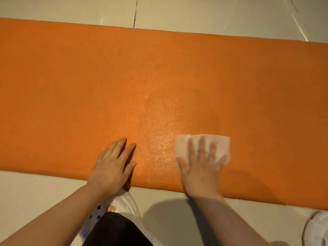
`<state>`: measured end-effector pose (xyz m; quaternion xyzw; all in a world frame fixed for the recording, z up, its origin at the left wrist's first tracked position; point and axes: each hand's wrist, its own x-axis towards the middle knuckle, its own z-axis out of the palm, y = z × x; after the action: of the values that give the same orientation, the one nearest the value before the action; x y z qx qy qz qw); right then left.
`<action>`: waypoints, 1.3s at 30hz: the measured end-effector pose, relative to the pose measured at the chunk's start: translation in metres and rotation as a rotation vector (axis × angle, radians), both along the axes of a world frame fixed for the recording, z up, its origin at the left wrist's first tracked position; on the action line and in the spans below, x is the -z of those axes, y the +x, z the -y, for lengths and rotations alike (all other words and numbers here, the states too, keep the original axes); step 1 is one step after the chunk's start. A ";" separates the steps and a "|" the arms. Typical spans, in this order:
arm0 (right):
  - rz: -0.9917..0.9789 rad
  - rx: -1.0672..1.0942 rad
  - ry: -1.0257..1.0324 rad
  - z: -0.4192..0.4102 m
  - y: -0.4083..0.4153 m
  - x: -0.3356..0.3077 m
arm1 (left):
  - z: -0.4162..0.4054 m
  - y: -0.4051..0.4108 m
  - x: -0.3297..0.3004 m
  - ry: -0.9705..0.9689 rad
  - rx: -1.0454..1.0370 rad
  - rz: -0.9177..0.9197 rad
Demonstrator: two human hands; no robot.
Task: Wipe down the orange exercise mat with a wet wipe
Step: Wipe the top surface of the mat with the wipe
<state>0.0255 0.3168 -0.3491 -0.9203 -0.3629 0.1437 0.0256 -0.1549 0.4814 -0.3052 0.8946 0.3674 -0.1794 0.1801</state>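
Observation:
The orange exercise mat (pixel 159 77) lies across the tiled floor from left to right. A wet sheen covers its middle, between and above my hands. My right hand (pixel 202 166) lies flat with spread fingers on a white wet wipe (pixel 182 148), pressing it onto the mat near the front edge. My left hand (pixel 111 166) rests flat on the mat to the left of the wet patch, fingers straight and together, holding nothing.
Pale floor tiles (pixel 213 13) surround the mat, with a grout line at the back. My knee in dark fabric (pixel 115 229) and a white shoe (pixel 127 203) are just below the mat's front edge. A white object (pixel 319 228) sits at the bottom right.

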 end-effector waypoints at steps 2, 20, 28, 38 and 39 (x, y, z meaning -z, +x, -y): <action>0.002 -0.190 0.027 -0.017 -0.042 0.000 | 0.004 -0.002 0.002 0.002 -0.007 -0.018; -0.019 0.444 -0.136 0.139 0.072 -0.022 | 0.010 -0.010 0.003 -0.026 -0.024 0.056; -0.099 -0.263 -0.093 0.038 -0.028 -0.011 | 0.006 -0.012 -0.002 0.003 -0.001 -0.012; -0.062 -0.680 -0.342 -0.001 -0.025 -0.047 | -0.007 -0.035 -0.018 0.165 0.253 0.276; -0.079 -0.680 -0.328 -0.004 -0.026 -0.055 | -0.012 -0.034 -0.026 0.188 0.228 0.333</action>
<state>-0.0003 0.3204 -0.2939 -0.7330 -0.6185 0.2356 -0.1571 -0.1885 0.4930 -0.2789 0.9605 0.2443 -0.0135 0.1328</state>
